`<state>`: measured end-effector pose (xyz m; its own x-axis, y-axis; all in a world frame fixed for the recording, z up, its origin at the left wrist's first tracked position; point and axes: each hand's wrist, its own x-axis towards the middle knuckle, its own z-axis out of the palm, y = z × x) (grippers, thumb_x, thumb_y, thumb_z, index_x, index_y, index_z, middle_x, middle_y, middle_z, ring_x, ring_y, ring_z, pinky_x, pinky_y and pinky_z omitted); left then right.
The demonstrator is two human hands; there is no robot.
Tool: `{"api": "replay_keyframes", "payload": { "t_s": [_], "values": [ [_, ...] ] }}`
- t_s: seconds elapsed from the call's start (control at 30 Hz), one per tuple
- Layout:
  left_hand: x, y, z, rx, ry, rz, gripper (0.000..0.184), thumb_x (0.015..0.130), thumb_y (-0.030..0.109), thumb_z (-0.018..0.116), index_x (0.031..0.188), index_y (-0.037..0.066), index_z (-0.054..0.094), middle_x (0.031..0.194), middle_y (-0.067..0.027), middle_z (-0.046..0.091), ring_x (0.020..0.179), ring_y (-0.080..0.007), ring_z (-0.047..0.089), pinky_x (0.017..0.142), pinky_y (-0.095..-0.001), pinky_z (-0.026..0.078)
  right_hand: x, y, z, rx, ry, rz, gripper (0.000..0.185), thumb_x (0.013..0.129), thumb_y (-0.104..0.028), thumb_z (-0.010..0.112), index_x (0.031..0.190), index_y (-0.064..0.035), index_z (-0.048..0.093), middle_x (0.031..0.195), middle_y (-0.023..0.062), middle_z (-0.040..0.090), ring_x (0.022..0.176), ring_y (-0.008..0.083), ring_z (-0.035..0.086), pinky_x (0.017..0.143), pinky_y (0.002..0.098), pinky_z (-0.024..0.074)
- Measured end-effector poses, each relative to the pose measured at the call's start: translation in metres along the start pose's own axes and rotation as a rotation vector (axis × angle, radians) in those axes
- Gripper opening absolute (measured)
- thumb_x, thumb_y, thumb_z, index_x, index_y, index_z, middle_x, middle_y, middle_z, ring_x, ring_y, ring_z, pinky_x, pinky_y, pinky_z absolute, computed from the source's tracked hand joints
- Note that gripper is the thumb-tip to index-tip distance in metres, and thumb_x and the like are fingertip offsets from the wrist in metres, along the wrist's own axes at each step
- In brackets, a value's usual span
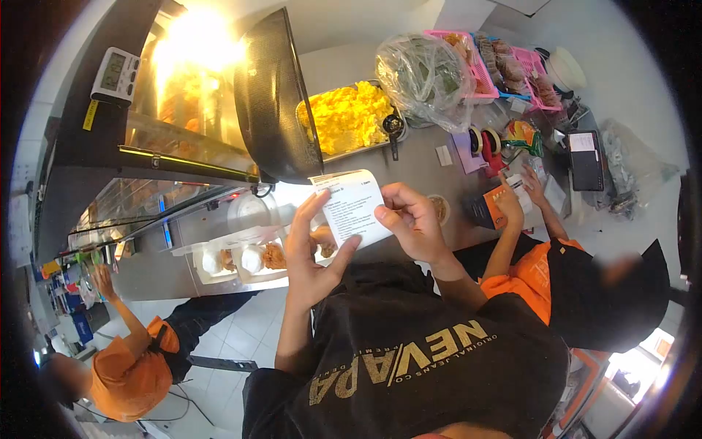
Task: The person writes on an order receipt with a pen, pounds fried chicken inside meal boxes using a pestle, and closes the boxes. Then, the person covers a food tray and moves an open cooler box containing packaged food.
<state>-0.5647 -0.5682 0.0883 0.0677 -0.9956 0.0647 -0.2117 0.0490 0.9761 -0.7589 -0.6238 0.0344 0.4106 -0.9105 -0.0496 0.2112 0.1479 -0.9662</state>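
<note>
A white printed order slip (352, 208) with lines of small text is held up in front of my chest. My left hand (307, 257) grips its left and lower edge, thumb on the printed face. On the other side, my right hand (418, 223) pinches the right edge between thumb and fingers. Behind my left hand lie open white food boxes (207, 276) holding mounds of rice (252, 258) and fried chicken (274, 255). My left hand and the slip hide part of that row. A round container (439, 209) stands just beyond my right hand.
A tray of yellow food (347, 117) with a black scoop (393, 128) stands ahead, beside a lit display warmer (194, 95). A plastic bag (424, 77) and pink baskets (537, 77) are at back right. Orange-shirted co-workers (526, 278) stand at right and far left.
</note>
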Motion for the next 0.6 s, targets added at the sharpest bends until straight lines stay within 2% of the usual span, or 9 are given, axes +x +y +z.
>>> {"api": "replay_keyframes", "payload": {
  "t_s": [0.1, 0.2, 0.4, 0.5, 0.6],
  "values": [
    [0.001, 0.002, 0.000, 0.041, -0.005, 0.046, 0.075, 0.079, -0.013, 0.076, 0.146, -0.005, 0.044, 0.146, -0.0209, 0.047, 0.114, -0.0262, 0.066, 0.083, -0.0337, 0.063, 0.001, -0.008, 0.000, 0.031, 0.007, -0.005, 0.024, 0.101, -0.018, 0.066, 0.120, -0.0038, 0.063, 0.092, -0.0025, 0.066, 0.084, 0.0035, 0.058, 0.072, 0.0229, 0.0450],
    [0.002, 0.011, 0.002, -0.057, 0.015, 0.001, 0.076, 0.079, -0.013, 0.076, 0.146, -0.005, 0.044, 0.146, -0.0208, 0.046, 0.114, -0.0260, 0.066, 0.083, -0.0331, 0.064, 0.002, -0.019, -0.001, 0.038, 0.021, -0.017, 0.025, 0.101, -0.018, 0.066, 0.121, -0.0033, 0.062, 0.091, -0.0017, 0.065, 0.083, 0.0036, 0.057, 0.071, 0.0231, 0.0446],
    [0.007, 0.018, 0.002, -0.025, 0.045, 0.103, 0.077, 0.079, -0.013, 0.077, 0.147, -0.005, 0.043, 0.146, -0.0206, 0.046, 0.110, -0.0264, 0.068, 0.081, -0.0323, 0.064, 0.002, -0.032, 0.002, 0.024, 0.020, -0.061, 0.026, 0.100, -0.016, 0.067, 0.122, -0.0036, 0.061, 0.090, -0.0020, 0.064, 0.083, 0.0041, 0.057, 0.071, 0.0230, 0.0435],
    [0.004, 0.020, 0.003, -0.047, 0.076, 0.085, 0.072, 0.079, -0.011, 0.078, 0.144, -0.004, 0.047, 0.144, -0.0198, 0.047, 0.114, -0.0229, 0.066, 0.076, -0.0269, 0.061, 0.002, -0.030, 0.003, 0.033, 0.010, -0.074, 0.027, 0.099, -0.015, 0.068, 0.122, -0.0040, 0.061, 0.089, -0.0027, 0.063, 0.083, 0.0040, 0.057, 0.071, 0.0232, 0.0433],
    [0.003, 0.018, 0.002, -0.080, 0.088, 0.074, 0.072, 0.079, -0.011, 0.078, 0.144, -0.004, 0.047, 0.144, -0.0199, 0.047, 0.113, -0.0225, 0.066, 0.075, -0.0263, 0.060, 0.003, -0.030, 0.003, 0.008, -0.003, -0.061, 0.027, 0.099, -0.015, 0.068, 0.122, -0.0040, 0.061, 0.090, -0.0029, 0.063, 0.084, 0.0039, 0.057, 0.071, 0.0236, 0.0434]
  ]
}}
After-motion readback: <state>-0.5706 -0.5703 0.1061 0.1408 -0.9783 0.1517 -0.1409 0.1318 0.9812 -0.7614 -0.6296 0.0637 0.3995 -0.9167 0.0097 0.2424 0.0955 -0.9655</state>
